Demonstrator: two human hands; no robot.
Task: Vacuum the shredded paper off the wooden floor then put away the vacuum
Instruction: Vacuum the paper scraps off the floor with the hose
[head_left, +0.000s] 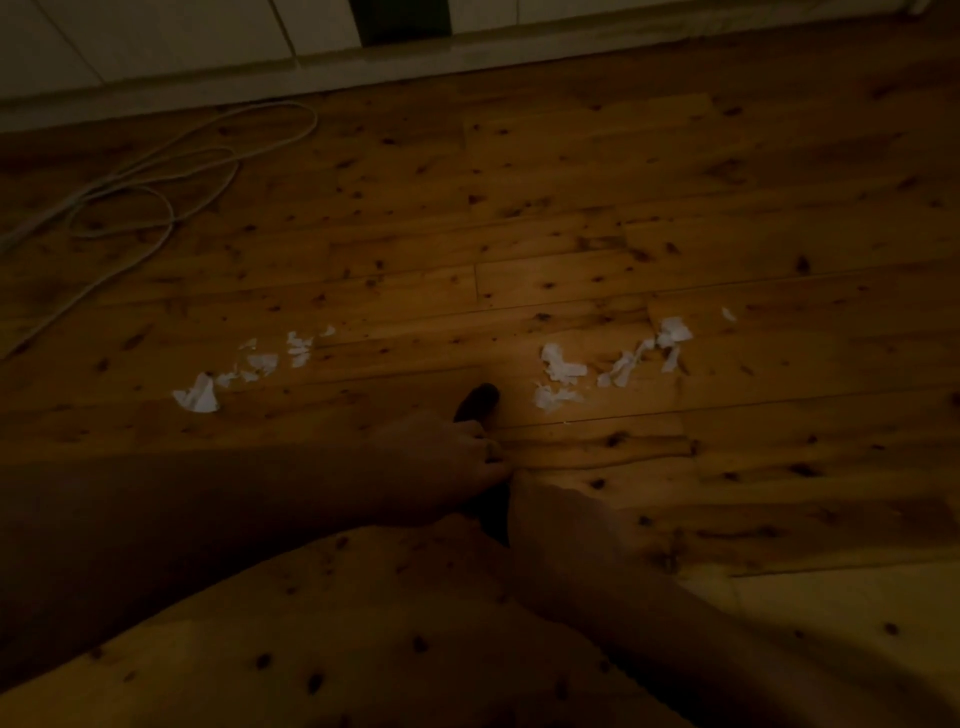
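Right hand (550, 514) against dark handle (478, 401), grip impossible to tell; left hand (447, 457) curled round it; shredded paper (563, 366) strewn across middle of wooden floor (571, 218).

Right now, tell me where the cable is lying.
In the head view the pale cable lies in loose loops on the wooden floor at far left, near the skirting board, beyond the left-hand patch of shredded paper.

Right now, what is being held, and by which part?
Left hand grips a dark object below its far end; right hand: cannot tell.
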